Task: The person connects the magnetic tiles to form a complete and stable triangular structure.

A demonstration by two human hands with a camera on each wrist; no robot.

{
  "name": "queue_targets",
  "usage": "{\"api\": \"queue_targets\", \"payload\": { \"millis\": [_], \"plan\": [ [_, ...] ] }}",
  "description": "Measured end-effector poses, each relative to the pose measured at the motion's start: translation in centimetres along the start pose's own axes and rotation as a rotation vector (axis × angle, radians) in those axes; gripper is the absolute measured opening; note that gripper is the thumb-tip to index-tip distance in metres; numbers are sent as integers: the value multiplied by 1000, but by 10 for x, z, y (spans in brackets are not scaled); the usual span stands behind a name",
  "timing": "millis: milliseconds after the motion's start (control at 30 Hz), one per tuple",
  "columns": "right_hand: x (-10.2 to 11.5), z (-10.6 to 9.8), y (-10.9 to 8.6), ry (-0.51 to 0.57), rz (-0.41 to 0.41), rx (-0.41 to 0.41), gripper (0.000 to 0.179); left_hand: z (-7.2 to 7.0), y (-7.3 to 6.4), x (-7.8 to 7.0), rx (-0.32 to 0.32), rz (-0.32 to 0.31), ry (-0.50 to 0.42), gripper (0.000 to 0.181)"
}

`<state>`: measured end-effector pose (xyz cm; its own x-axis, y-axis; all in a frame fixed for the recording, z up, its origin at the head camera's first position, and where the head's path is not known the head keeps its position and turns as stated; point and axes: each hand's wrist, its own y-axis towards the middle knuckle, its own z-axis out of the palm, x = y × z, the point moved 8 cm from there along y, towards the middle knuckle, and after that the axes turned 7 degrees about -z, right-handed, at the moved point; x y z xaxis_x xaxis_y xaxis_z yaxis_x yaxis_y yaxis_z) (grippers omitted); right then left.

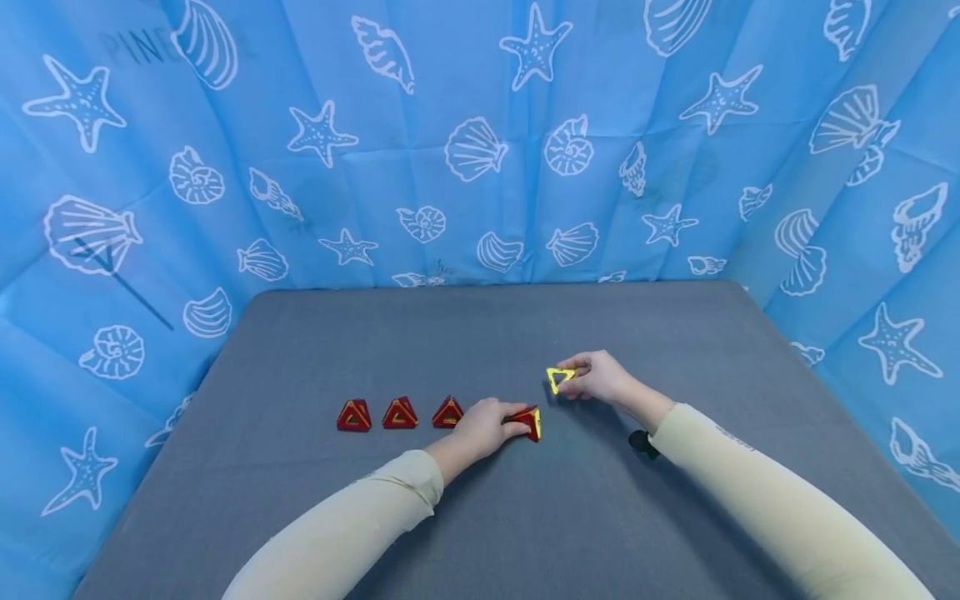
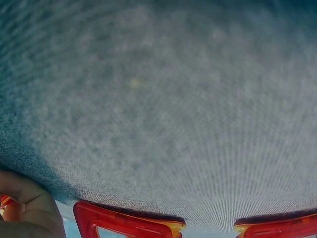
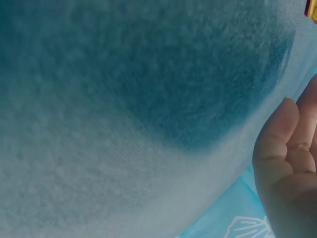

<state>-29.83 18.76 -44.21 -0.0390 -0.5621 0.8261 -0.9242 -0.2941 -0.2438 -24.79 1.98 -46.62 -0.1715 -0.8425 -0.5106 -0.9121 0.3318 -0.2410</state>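
Note:
My left hand (image 1: 483, 427) grips a red and yellow triangular magnetic-tile piece (image 1: 534, 423) on the table, its yellow side turned to the right. Thumb and fingers of my right hand (image 1: 600, 377) pinch a yellow triangular tile (image 1: 555, 380) with an open middle, just beyond that piece and to its right. In the left wrist view the left hand (image 2: 32, 210) shows at the lower left corner, with only a sliver of red beside it. The right wrist view shows the right hand (image 3: 290, 158) at the right edge; its tile is out of that view.
Left of my left hand, three red triangular pieces with yellow edges (image 1: 354, 415) stand in a row. A small black object (image 1: 642, 443) lies beside my right sleeve. The grey table (image 1: 420, 333) meets a blue shell-patterned curtain (image 1: 420, 167) at the back and sides.

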Motion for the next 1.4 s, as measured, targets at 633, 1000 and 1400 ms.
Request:
{"api": "queue_targets", "payload": {
  "millis": [633, 1000, 1400],
  "plan": [
    [-6, 17, -19, 58, 11, 50, 36, -1, 0, 0, -4, -5, 14, 48],
    [-7, 23, -30, 52, -9, 40, 31, -2, -2, -1, -20, -2, 19, 48],
    [1, 37, -31, -47, -116, 36, 26, -3, -2, -2, -29, 10, 0, 46]
  ]
}}
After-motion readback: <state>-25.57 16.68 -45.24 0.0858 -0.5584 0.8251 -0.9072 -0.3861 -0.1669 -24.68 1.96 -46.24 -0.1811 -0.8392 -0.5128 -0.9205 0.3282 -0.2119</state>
